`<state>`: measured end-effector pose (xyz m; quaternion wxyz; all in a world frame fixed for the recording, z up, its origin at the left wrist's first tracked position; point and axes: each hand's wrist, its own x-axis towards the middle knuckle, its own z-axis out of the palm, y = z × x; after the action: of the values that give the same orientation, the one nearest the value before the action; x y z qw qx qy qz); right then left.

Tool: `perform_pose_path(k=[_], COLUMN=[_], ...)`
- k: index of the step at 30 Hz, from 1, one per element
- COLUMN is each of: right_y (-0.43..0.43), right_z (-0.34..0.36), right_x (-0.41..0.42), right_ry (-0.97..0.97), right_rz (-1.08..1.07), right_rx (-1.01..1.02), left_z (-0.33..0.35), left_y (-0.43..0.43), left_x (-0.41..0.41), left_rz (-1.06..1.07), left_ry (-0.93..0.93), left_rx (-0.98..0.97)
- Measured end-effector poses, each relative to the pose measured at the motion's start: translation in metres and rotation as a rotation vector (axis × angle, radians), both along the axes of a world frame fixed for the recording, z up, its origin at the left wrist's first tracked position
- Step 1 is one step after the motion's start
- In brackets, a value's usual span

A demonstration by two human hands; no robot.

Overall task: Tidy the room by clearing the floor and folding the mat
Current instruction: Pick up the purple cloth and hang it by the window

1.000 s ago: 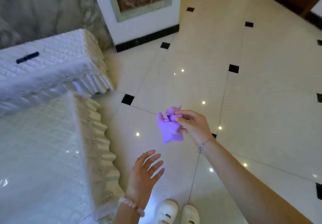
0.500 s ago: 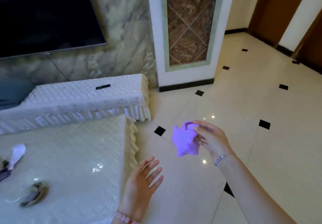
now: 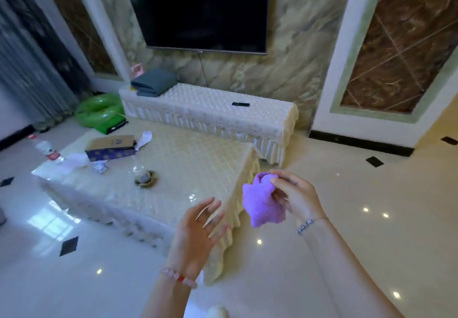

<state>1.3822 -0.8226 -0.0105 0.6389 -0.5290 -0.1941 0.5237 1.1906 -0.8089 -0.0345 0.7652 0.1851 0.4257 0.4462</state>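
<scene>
Purple cloth (image 3: 264,201) hangs lengthwise downward, pinched by right hand (image 3: 296,196); left hand (image 3: 195,238) spread open.

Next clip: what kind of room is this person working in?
Most likely a home living room: a large television hangs on the marble-look wall, a long low cabinet draped in cream cloth stands below it, and a covered coffee table sits in front.

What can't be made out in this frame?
Purple cloth, head view: bunched in the right hand, which covers its right side; its kind is unclear.
Bottle at left: motion-blurred, label unreadable.
Dark dish on the low table: blurred, contents unclear.
White shape at the bottom edge: cut off by the frame.
Folded grey bundle on the TV bench: too small to identify.
</scene>
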Motion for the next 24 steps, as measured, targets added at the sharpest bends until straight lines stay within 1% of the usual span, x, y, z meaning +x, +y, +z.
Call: perform_pose_path(k=[6,12,18,24], right_y=[0.005,0.018,0.031,0.046], right_z=[0.011,0.015,0.021,0.023], right_x=[-0.070,-0.157,-0.278,-0.406], right_ry=[0.007,-0.053,-0.074,-0.070], right_rz=[0.178,0.328,0.485,0.577], right_rx=[0.008,-0.001,0.013,0.066], left_z=[0.009,0.010,0.014,0.020], left_y=[-0.018,-0.031,-0.041,-0.035], left_x=[-0.064,-0.142,-0.255,-0.383], left_rz=[0.174,0.319,0.482,0.553], left_ry=[-0.054,-0.169,-0.244,-0.223], left_rx=[0.045,0.078,0.107,0.152])
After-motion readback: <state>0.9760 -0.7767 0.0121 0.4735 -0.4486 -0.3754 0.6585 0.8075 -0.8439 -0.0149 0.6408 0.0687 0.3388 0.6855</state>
